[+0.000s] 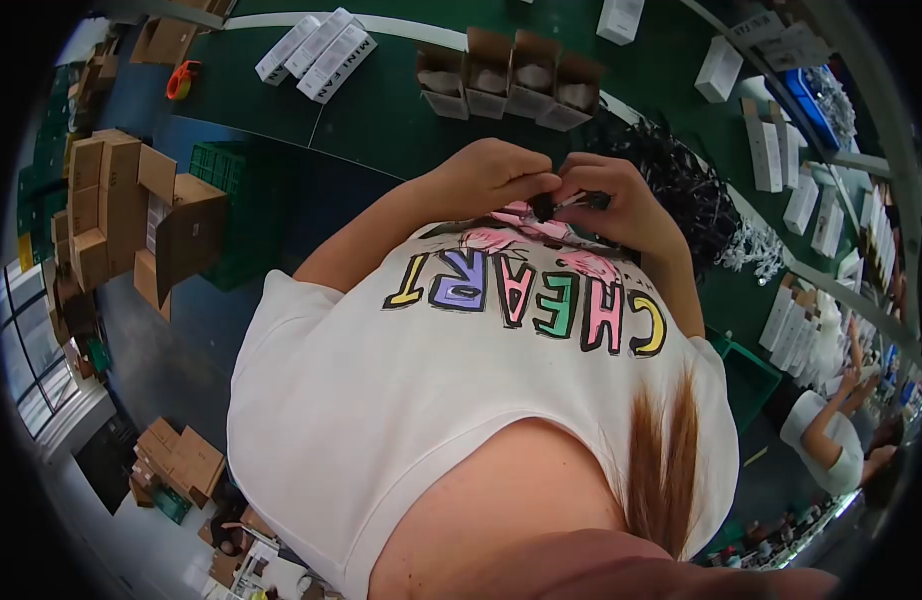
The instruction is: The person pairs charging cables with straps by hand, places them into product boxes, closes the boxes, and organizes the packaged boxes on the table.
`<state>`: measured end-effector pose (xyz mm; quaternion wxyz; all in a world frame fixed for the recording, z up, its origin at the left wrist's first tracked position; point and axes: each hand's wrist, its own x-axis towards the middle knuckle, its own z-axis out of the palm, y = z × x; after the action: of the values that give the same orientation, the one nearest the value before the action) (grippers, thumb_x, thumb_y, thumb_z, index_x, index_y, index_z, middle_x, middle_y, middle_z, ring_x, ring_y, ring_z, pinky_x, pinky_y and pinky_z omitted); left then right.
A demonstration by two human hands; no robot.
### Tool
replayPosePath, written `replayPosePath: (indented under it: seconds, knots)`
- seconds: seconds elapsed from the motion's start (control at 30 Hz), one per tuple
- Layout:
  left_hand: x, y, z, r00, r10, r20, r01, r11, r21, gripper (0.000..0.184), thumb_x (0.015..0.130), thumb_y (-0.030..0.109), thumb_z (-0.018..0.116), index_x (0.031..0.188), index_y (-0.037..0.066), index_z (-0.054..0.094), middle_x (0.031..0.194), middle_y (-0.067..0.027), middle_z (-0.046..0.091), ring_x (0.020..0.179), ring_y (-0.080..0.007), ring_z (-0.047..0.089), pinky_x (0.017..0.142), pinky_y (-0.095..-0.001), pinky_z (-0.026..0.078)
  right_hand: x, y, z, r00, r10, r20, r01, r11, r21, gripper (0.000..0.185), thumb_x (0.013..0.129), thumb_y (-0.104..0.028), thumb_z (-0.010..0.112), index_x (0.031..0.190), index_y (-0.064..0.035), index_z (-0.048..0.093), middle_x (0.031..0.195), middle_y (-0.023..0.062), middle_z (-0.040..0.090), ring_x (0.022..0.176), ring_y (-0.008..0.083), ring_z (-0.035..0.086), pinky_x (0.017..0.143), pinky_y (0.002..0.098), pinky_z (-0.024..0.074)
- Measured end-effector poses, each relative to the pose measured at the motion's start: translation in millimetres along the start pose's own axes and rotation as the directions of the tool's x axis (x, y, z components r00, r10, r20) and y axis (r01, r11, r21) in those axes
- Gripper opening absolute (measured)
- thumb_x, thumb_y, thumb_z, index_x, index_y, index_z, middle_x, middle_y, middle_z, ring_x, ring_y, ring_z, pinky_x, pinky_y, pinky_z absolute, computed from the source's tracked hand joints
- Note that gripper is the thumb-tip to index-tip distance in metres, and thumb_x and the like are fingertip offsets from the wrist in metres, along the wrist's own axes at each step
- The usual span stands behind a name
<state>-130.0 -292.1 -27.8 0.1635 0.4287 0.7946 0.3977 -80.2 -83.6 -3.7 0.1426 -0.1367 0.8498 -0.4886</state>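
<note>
My left hand and my right hand meet in front of my shirt at the edge of the green table. Between the fingertips of both is a small black item, possibly a piece of cable; the fingers hide most of it. Both hands are closed, with thumbs and fingers pinched together. Just to the right of my right hand lies a tangled heap of black strands, with silvery-white strands at its near end. Beyond my hands stands a row of several open cardboard boxes with pale contents inside.
Closed white boxes marked MINI FAN lie at the far left, near an orange tape dispenser. Large cartons and a green crate stand to the left. White boxes and a blue tray are right. Another person works there.
</note>
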Motion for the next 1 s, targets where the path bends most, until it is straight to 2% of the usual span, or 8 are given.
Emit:
replayPosePath:
  seconds: [0.1, 0.27, 0.37, 0.47, 0.53, 0.6, 0.77, 1.0]
  knots:
    - [-16.8, -20.9, -2.2, 0.95, -0.286, 0.126, 0.267, 0.534, -0.802, 0.016, 0.096, 0.022, 0.056, 0.1, 0.007, 0.055, 0.066, -0.0032, 0.057, 0.054, -0.0094, 0.049, 0.051, -0.0235, 0.038, 28.8, -3.7, 19.2, 0.916, -0.364, -0.171, 0.402, 0.824, 0.4, 0.015, 0.076, 0.007, 0.067, 0.083, -0.0038, 0.061, 0.093, 0.0062, 0.061, 0.081, 0.0138, 0.055, 0.077, 0.0243, 0.046]
    - [-32.6, -41.0, -15.0, 0.965, -0.226, 0.136, 0.204, 0.316, -0.926, 0.019, 0.096, 0.021, 0.057, 0.11, 0.008, 0.055, 0.079, -0.0018, 0.059, 0.06, -0.0064, 0.048, 0.054, -0.0203, 0.039, 62.5, 2.1, 45.5, 0.957, -0.172, -0.235, 0.284, 0.732, 0.62, 0.018, 0.077, 0.007, 0.067, 0.091, -0.002, 0.061, 0.094, 0.0045, 0.061, 0.085, 0.012, 0.055, 0.081, 0.0246, 0.0451]
    - [-26.7, -92.4, -30.6, 0.744, -0.317, -0.588, 0.09, 0.919, -0.383, 0.039, 0.09, 0.021, 0.066, 0.124, 0.009, 0.049, 0.105, -0.0043, 0.06, 0.064, -0.0077, 0.047, 0.058, -0.0199, 0.041, 89.2, 19.3, 46.0, 0.976, -0.014, -0.215, 0.153, 0.749, 0.645, 0.021, 0.079, 0.008, 0.065, 0.097, -0.0009, 0.059, 0.094, 0.0042, 0.062, 0.085, 0.0113, 0.055, 0.081, 0.0238, 0.0449]
    - [-3.6, -150.5, -56.5, 0.609, -0.295, -0.737, 0.153, 0.955, -0.255, 0.041, 0.082, 0.022, 0.073, 0.117, 0.006, 0.057, 0.098, -0.008, 0.065, 0.064, -0.0117, 0.054, 0.059, -0.0219, 0.046, 120.2, 26.0, 47.4, 0.985, -0.057, -0.165, 0.137, 0.838, 0.529, 0.021, 0.079, 0.008, 0.066, 0.096, -0.0018, 0.059, 0.093, 0.0046, 0.062, 0.084, 0.0103, 0.056, 0.079, 0.0226, 0.0453]
    - [14.4, -198.5, -66.3, 0.886, -0.27, -0.377, 0.236, 0.962, -0.134, 0.039, 0.08, 0.019, 0.073, 0.113, 0.005, 0.06, 0.097, -0.01, 0.067, 0.067, -0.0124, 0.058, 0.061, -0.0224, 0.048, 139.3, 25.4, 58.3, 0.991, -0.065, -0.12, 0.103, 0.933, 0.345, 0.018, 0.078, 0.006, 0.065, 0.094, -0.002, 0.061, 0.094, 0.0054, 0.062, 0.082, 0.0137, 0.058, 0.076, 0.0242, 0.0461]
    - [25.0, -225.8, -71.1, 0.966, -0.248, 0.073, 0.247, 0.969, 0.015, 0.037, 0.077, 0.017, 0.073, 0.11, 0.003, 0.063, 0.095, -0.012, 0.069, 0.071, -0.0132, 0.062, 0.063, -0.0229, 0.049, 153.2, 25.0, 64.6, 0.995, -0.065, -0.08, 0.076, 0.986, 0.145, 0.016, 0.078, 0.005, 0.065, 0.092, -0.0023, 0.062, 0.094, 0.0062, 0.063, 0.08, 0.0171, 0.06, 0.073, 0.0258, 0.047]
    - [32.6, -204.9, -87.6, 0.869, -0.438, 0.229, 0.428, 0.899, 0.093, 0.026, 0.076, 0.005, 0.067, 0.102, 0.001, 0.068, 0.096, -0.0108, 0.07, 0.08, -0.0175, 0.067, 0.069, -0.0293, 0.055, 171.4, 51.5, 94.0, 0.894, -0.42, -0.154, 0.262, 0.772, -0.579, 0.012, 0.076, 0.001, 0.064, 0.087, -0.0023, 0.063, 0.095, 0.0098, 0.064, 0.074, 0.0257, 0.06, 0.068, 0.032, 0.0487]
    - [21.2, -212.9, -81.2, 0.884, -0.422, 0.203, 0.457, 0.871, -0.18, 0.023, 0.08, 0.008, 0.066, 0.102, 0.003, 0.071, 0.094, -0.0128, 0.071, 0.075, -0.0162, 0.069, 0.068, -0.0254, 0.055, 185.2, 44.2, 105.4, 0.967, -0.251, 0.031, 0.163, 0.528, -0.834, 0.01, 0.077, -0.009, 0.059, 0.086, -0.0048, 0.063, 0.087, 0.0126, 0.064, 0.072, 0.0288, 0.059, 0.068, 0.0383, 0.048]
